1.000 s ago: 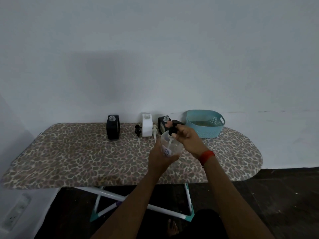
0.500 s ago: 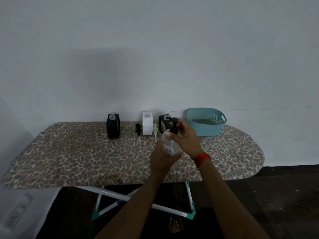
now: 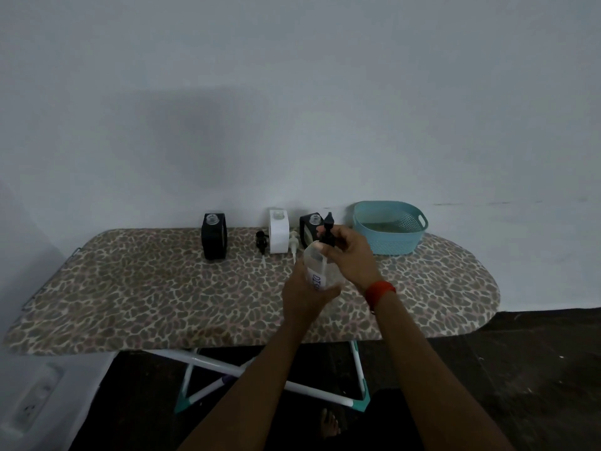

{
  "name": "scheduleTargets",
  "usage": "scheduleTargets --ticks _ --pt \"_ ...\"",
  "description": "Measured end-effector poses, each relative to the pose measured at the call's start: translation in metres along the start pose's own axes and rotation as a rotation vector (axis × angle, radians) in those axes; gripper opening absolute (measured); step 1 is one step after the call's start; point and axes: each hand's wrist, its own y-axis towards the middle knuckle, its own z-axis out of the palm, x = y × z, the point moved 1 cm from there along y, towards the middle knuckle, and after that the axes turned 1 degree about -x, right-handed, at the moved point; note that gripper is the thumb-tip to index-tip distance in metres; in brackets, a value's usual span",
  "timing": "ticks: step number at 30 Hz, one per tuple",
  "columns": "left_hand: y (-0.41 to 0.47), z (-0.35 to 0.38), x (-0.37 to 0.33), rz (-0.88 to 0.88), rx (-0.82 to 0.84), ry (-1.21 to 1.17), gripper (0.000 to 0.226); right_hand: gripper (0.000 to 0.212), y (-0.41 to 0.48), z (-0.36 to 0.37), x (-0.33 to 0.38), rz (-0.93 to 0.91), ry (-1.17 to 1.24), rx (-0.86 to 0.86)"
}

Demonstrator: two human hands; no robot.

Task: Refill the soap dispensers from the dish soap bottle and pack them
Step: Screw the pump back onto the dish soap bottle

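Over the board (image 3: 162, 288), the left hand (image 3: 304, 299) grips the clear bottle (image 3: 317, 265); the right hand (image 3: 349, 258) pinches its black pump (image 3: 328, 224).

A red band (image 3: 380, 289) circles the right wrist — forearms (image 3: 422, 356) bare.

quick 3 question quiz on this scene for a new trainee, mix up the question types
1. True or false: the white dispenser stands between the left black dispenser and the right black dispenser on the ironing board.
2. Multiple choice: what does the right hand grip?
A. the black pump on top of the clear bottle
B. the white dispenser
C. the ironing board
3. Short answer: which hand holds the clear bottle's body?

Key: 1 true; 2 A; 3 the left hand.
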Motion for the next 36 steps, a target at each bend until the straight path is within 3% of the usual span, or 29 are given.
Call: scheduleTargets --ticks 3,10,13,17,20,22,24,27,31,36 --pt "0.009 -0.01 0.002 0.056 0.088 -0.023 0.094 0.028 -0.003 -0.014 0.0 -0.003 0.037 0.124" --pt "-0.005 0.009 -0.006 0.001 -0.088 0.019 0.099 0.03 -0.007 0.006 0.0 0.015 -0.004 -0.113" --pt "-0.004 0.009 -0.009 0.023 -0.091 0.019 0.099 0.034 -0.01 0.004 0.001 -0.008 -0.054 -0.145" --pt "-0.006 0.007 -0.004 0.07 -0.076 -0.043 0.098 0.065 -0.022 -0.006 -0.015 -0.003 -0.048 -0.103" --pt "-0.003 0.01 0.014 0.057 0.041 0.015 0.09 0.089 -0.036 -0.006 -0.034 0.0 -0.077 -0.069" --pt "-0.004 0.009 0.034 0.067 0.101 0.127 0.086 0.084 -0.045 0.002 -0.043 0.014 -0.138 -0.047" --pt "-0.007 0.006 0.067 0.197 0.078 0.316 0.084 0.081 -0.051 0.011 -0.05 0.036 -0.135 -0.091" --pt "-0.016 -0.012 0.103 0.21 0.116 0.604 0.098 0.093 -0.055 0.021 -0.066 0.107 -0.093 -0.095" --pt "-0.026 -0.023 0.108 0.192 0.064 0.73 0.091 0.08 -0.062 0.032 -0.088 0.242 -0.074 -0.072" --pt "-0.027 -0.021 0.107 0.179 0.079 0.738 0.087 0.068 -0.058 0.024 -0.101 0.268 -0.107 -0.125"
